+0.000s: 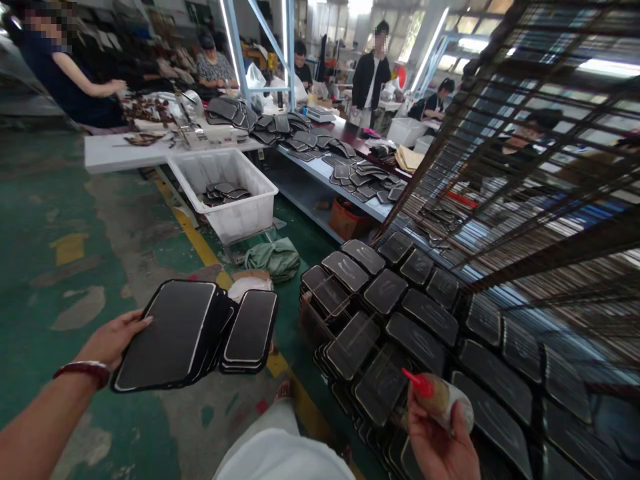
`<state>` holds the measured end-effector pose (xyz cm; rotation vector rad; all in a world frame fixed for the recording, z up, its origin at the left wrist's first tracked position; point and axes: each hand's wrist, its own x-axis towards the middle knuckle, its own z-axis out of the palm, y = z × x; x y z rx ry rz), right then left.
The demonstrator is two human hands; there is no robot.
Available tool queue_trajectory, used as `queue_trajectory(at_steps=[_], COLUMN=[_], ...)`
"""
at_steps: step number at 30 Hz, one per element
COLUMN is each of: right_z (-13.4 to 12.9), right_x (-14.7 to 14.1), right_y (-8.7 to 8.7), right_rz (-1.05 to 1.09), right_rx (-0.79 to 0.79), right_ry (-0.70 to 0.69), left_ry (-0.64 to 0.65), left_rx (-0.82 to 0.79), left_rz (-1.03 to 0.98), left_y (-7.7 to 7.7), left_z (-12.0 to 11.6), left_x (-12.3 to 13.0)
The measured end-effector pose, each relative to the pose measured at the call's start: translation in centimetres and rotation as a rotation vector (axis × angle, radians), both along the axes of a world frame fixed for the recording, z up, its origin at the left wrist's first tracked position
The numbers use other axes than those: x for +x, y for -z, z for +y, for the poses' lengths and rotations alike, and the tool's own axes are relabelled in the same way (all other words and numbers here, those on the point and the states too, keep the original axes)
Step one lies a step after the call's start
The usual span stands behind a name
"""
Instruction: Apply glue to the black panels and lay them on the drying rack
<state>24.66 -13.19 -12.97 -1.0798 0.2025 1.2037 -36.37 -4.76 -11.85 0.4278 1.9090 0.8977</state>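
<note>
My left hand [113,340], with a dark red bracelet at the wrist, grips the left edge of a stack of black panels [167,333] with pale outlines. A smaller stack of black panels [250,330] adjoins it on the right; what supports it is hidden. In my right hand [443,433] is a glue bottle [447,402] with a red nozzle pointing up and left. The bottle is above rows of black panels [423,323] laid out on a rack, several with shiny streaks on top.
Wire mesh racks [540,153] lean in from the upper right. A white bin [235,217] holds dark pieces. Behind stands a long table [320,207] with panel piles. A green bundle [273,259] lies on the floor. Several people work farther back.
</note>
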Motion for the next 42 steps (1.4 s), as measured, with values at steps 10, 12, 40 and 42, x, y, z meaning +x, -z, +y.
queue_trajectory(at_steps=[10,12,40,42], right_z=[1.5,1.6,-1.9,-2.1], right_x=[1.3,1.6,6.9,6.8], right_y=[-13.5,-16.0,-18.8,-18.8], right_rz=[-0.306,-0.407,-0.749,-0.747], right_rx=[0.166,0.227,0.394,0.399], right_ry=[-0.046,-0.093,-0.070,-0.082], left_ry=[0.776,0.967,1.558,1.534], left_rx=[0.179,0.182,0.040,0.043], left_rz=[-0.637,-0.672,-0.708,-0.702], left_y=[-8.4,-9.5,-15.1,-15.2], left_z=[4.3,4.7,3.9,3.9], left_x=[22.8,26.8,39.0,38.9])
